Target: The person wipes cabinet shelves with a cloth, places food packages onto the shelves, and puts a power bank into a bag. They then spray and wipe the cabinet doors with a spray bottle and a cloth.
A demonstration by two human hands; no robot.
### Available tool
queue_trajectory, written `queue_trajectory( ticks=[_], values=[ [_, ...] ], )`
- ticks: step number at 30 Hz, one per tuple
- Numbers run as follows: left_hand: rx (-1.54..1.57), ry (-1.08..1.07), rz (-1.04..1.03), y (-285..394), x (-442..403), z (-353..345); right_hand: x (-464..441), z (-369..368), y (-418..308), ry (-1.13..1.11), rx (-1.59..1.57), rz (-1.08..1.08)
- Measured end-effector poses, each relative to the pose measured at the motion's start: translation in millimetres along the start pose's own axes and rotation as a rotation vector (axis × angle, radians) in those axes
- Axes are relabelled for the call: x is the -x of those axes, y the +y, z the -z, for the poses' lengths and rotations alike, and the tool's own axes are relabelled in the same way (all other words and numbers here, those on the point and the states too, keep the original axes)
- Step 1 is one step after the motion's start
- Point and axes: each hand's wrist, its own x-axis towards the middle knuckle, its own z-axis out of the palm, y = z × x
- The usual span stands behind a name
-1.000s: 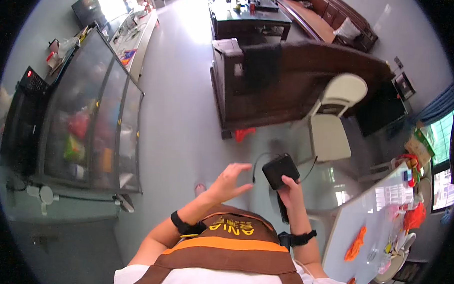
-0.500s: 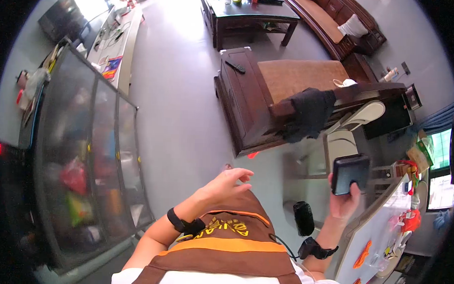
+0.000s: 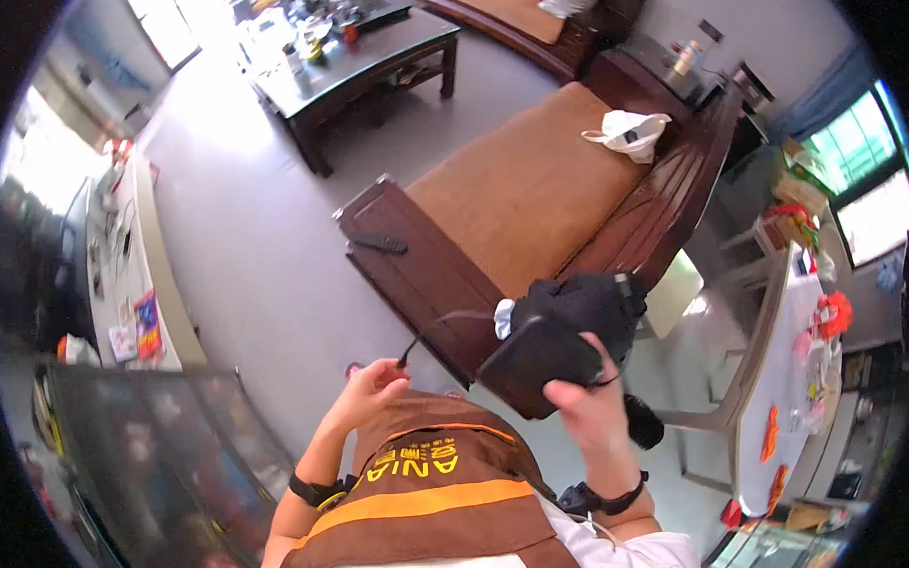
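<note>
My right hand (image 3: 595, 414) grips a black rectangular device (image 3: 540, 359) with rounded corners, its thumb and fingers around the near edge. From the device's far side, by a small white piece (image 3: 504, 319), a thin black cable (image 3: 443, 322) arcs over to my left hand (image 3: 369, 393). The fingers of my left hand are pinched on the cable's dark end. Both hands are in front of my brown apron (image 3: 438, 464). Behind the device a black cloth (image 3: 596, 301) hangs over the end of the wooden sofa (image 3: 538, 187).
A remote control (image 3: 379, 242) lies on the sofa's arm, and a white bag (image 3: 630, 133) on its seat. Beyond it stands a dark low table (image 3: 372, 56) with many items. At right is a white table (image 3: 761, 385); at lower left, a glass-fronted cabinet (image 3: 159, 444).
My view has turned right, toward the sofa. My right hand has brought the black device leftward, nearer my left hand. My left hand now holds the end of a cable.
</note>
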Motion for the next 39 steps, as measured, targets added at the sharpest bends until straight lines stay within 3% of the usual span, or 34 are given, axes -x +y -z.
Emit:
queue_trajectory(
  ticks=[3, 7, 10, 11, 13, 17, 19, 21, 30, 37, 39],
  values=[
    [0.022, -0.102, -0.010, -1, -46, 45, -28, -41, 41, 0.012, -0.025, -0.030],
    [-0.230, -0.226, -0.045, 6, -100, 117, -85, -77, 103, 0.170, -0.103, -0.053],
    [-0.389, -0.300, -0.105, 17, -130, 183, -136, -76, 157, 0.380, 0.323, 0.024],
    [-0.452, -0.320, -0.139, 19, -140, 204, -155, -70, 181, 0.486, 0.580, 0.144],
    [-0.481, -0.352, -0.133, 14, -165, 246, -183, -69, 201, 0.599, 1.031, 0.085],
    [-0.684, -0.381, -0.118, 11, -202, 299, -227, -24, 268, 0.662, 1.349, -0.086],
    [-0.653, -0.411, -0.081, 3, -227, 313, -236, -9, 292, 0.655, 1.581, -0.043],
    [-0.614, -0.423, -0.053, 1, -242, 313, -248, -5, 308, 0.724, 1.711, -0.157],
    [-0.724, -0.556, -0.061, 32, -330, 373, -282, -40, 357, 0.993, 1.869, -0.377],
    [-0.824, -0.611, -0.086, 10, -454, 511, -317, -70, 367, 1.263, 1.724, -0.531],
    [-0.874, -0.633, -0.007, 16, -489, 560, -320, -69, 376, 1.285, 1.678, -0.581]
  ],
)
